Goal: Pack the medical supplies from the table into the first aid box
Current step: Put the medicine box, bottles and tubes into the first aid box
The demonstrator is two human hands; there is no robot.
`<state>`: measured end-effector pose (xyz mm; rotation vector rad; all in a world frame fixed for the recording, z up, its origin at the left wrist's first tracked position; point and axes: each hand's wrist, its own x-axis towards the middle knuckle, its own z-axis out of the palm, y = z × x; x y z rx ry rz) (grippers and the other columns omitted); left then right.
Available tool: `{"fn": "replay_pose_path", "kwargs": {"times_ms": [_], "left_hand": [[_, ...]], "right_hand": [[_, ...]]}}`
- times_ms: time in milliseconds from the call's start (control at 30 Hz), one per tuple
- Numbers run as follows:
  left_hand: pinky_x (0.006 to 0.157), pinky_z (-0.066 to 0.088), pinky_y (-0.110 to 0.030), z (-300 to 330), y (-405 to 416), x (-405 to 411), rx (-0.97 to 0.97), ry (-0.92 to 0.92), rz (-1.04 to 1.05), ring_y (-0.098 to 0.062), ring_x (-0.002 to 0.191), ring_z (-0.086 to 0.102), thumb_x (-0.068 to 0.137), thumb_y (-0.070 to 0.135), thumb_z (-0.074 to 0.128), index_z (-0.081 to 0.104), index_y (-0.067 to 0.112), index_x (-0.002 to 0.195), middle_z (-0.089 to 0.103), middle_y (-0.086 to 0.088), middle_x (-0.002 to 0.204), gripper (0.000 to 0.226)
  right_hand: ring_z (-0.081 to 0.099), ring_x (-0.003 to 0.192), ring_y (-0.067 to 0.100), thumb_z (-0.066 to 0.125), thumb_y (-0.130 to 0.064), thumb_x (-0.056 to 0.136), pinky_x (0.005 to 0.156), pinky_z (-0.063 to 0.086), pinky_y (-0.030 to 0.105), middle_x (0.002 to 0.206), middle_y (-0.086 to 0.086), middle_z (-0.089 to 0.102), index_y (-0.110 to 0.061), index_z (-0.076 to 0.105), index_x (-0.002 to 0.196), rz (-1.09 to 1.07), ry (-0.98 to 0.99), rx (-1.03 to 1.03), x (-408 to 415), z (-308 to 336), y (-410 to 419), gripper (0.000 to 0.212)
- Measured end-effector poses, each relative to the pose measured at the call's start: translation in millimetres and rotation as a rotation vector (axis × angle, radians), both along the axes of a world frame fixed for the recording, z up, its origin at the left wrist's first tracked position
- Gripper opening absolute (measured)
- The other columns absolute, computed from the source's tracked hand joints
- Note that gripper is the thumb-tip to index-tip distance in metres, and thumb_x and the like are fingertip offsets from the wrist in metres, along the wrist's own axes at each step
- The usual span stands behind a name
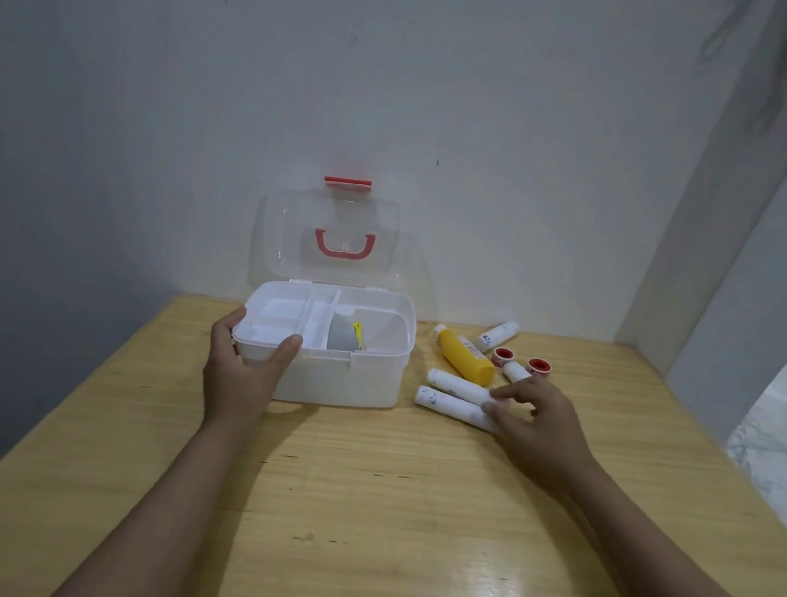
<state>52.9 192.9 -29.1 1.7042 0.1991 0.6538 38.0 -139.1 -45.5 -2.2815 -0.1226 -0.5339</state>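
On the wooden table, against the white wall: all items inspected below.
First aid box: white plastic first aid box stands at the back left of the table, near the wall.
Lid: clear lid is raised upright behind the box, with a red handle on its face and a red latch at its top edge.
Inner tray: white divided tray sits in the left part of the box.
Box contents: a grey item with a small yellow part lies in the open section beside the tray; what it is cannot be told.
Left hand: left hand grips the front left corner of the box, thumb over the rim, fingers wrapped around the outer side.
Right hand: right hand rests on the table to the right of the box, fingers loosely spread, tips touching the ends of the two white rolls; nothing is enclosed in it.
White rolls: two bandage rolls lie side by side, just right of the box.
Yellow bottle: yellow bottle lies on its side behind the rolls, white cap toward the box.
Tape spools: two red-cored tape spools sit behind the hand, a small white roll between them.
Far roll: another white roll lies nearest the wall.
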Motion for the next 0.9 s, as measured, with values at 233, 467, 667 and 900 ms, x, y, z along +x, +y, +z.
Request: {"fn": "replay_pose_path", "kwargs": {"times_ms": [233, 467, 667, 900], "left_hand": [[0.085, 0.047, -0.029, 2.4, -1.4, 0.2, -0.001, 0.003, 0.0, -0.016, 0.108, 0.051, 0.073, 0.032, 0.078, 0.04, 0.018, 0.132, 0.051, -0.002, 0.131, 0.072], [0.081, 0.047, -0.027, 5.1, -3.0, -1.5, 0.008, 0.001, -0.006, -0.015, 0.105, 0.049, 0.075, 0.029, 0.077, 0.039, 0.017, 0.134, 0.045, 0.007, 0.121, 0.072], [0.087, 0.05, -0.034, 5.5, 0.6, -0.5, 0.017, 0.036, -0.017, -0.016, 0.108, 0.05, 0.073, 0.033, 0.078, 0.038, 0.02, 0.134, 0.047, 0.004, 0.127, 0.073], [0.08, 0.043, -0.024, 7.7, -2.0, -0.7, 0.004, 0.02, -0.01, -0.013, 0.103, 0.048, 0.074, 0.029, 0.077, 0.039, 0.018, 0.134, 0.045, 0.009, 0.119, 0.071]], "right_hand": [[0.062, 0.088, 0.007, 0.08, -0.027, 0.07, 0.078, 0.051, 0.029, 0.089, -0.009, 0.069, -0.023, 0.072, 0.084, 0.063, 0.03, -0.012, -0.7, -7.3, 1.8, 0.016], [0.062, 0.085, 0.008, 0.084, -0.034, 0.064, 0.075, 0.049, 0.024, 0.089, -0.005, 0.069, -0.021, 0.071, 0.084, 0.068, -0.012, -0.089, -2.9, -10.9, 3.9, 0.027], [0.062, 0.077, 0.011, 0.081, -0.022, 0.064, 0.067, 0.05, 0.027, 0.087, -0.003, 0.066, -0.02, 0.069, 0.08, 0.007, -0.067, -0.054, -0.7, -7.3, 7.2, 0.02], [0.066, 0.076, 0.015, 0.084, -0.007, 0.064, 0.069, 0.057, 0.026, 0.095, 0.004, 0.067, -0.016, 0.071, 0.085, 0.111, -0.223, 0.109, 10.9, 66.9, 1.3, 0.026]]}}
